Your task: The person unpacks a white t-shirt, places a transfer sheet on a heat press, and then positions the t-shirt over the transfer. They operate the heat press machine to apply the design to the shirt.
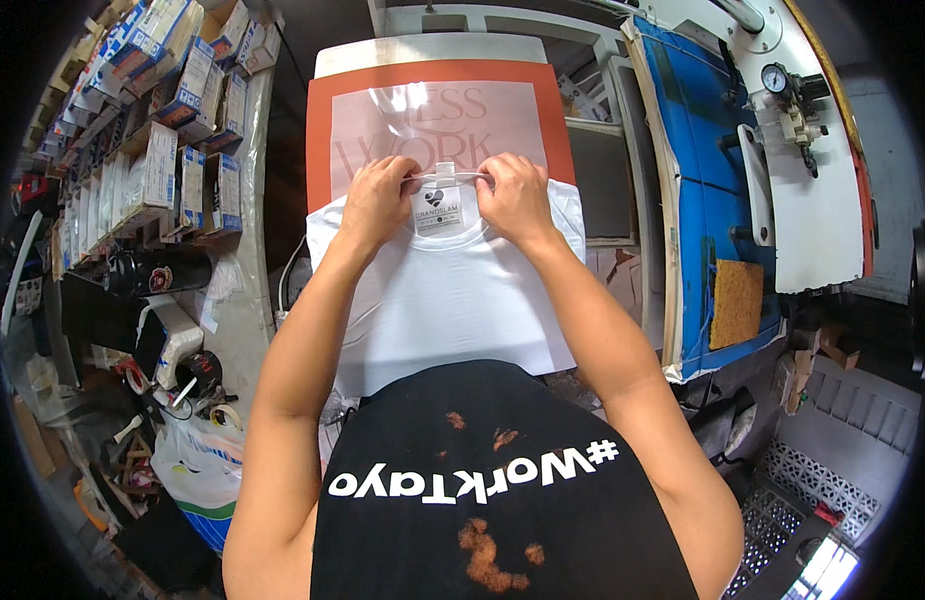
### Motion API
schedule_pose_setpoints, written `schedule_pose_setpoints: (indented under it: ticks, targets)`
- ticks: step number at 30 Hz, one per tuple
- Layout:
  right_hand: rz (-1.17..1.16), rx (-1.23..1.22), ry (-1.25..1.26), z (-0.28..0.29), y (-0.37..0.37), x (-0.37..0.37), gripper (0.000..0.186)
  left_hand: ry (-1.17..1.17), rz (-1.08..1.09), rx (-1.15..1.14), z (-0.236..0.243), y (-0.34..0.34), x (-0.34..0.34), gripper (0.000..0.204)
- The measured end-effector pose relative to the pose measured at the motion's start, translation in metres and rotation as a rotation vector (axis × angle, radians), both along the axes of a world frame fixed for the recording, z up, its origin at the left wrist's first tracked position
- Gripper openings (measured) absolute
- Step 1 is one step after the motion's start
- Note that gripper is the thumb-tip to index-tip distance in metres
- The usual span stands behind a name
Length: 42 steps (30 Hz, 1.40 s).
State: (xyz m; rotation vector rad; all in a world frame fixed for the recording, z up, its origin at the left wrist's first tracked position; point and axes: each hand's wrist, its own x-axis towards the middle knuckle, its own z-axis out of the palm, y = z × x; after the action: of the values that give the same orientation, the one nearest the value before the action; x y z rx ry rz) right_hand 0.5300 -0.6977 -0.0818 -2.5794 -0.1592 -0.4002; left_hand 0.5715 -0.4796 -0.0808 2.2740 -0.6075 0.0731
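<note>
A white T-shirt lies over a board with an orange sheet and a pale printed film. My left hand is closed on the left part of the shirt's collar, and my right hand grips the right part, fingertips pinched at the edge. Between them show a printed neck label and a small translucent tab at the collar's top. The board's pale upper end shows beyond the orange sheet. My black top with white lettering and brown marks fills the bottom.
Stacked white-and-blue boxes line the left, above tape rolls and a plastic bag. At the right stand a blue padded platen with a cork patch and a white machine panel with a pressure gauge.
</note>
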Motion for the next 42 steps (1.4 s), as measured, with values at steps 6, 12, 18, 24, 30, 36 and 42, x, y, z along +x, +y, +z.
schedule_pose_setpoints:
  ticks: [6,12,18,24,30,36,42]
  targets:
    - [0.040,0.026,0.066,0.005,0.001,-0.002,0.011,0.035,-0.082,0.036,0.003,0.005,-0.001,0.011]
    - [0.073,0.055,0.098,0.004,0.000,-0.002,0.010,0.076,-0.076,0.017,0.002,0.004,0.001,0.011]
    - [0.048,0.152,0.143,0.002,-0.001,0.001,0.008,0.166,-0.026,-0.018,0.011,-0.001,0.001,0.011]
    - [0.037,0.121,0.180,0.005,0.000,0.001,0.008,0.155,-0.029,0.000,0.005,-0.001,0.003,0.015]
    - [-0.003,-0.062,-0.070,0.007,0.006,-0.006,0.015,-0.307,0.084,0.057,0.008,-0.007,-0.009,0.026]
    - [0.138,-0.080,-0.126,0.014,0.014,-0.049,0.022,-0.281,0.126,0.037,0.005,0.019,-0.018,0.025]
    - [0.113,-0.039,-0.035,0.007,0.013,-0.077,0.019,-0.174,-0.061,0.054,-0.006,0.023,-0.067,0.020]
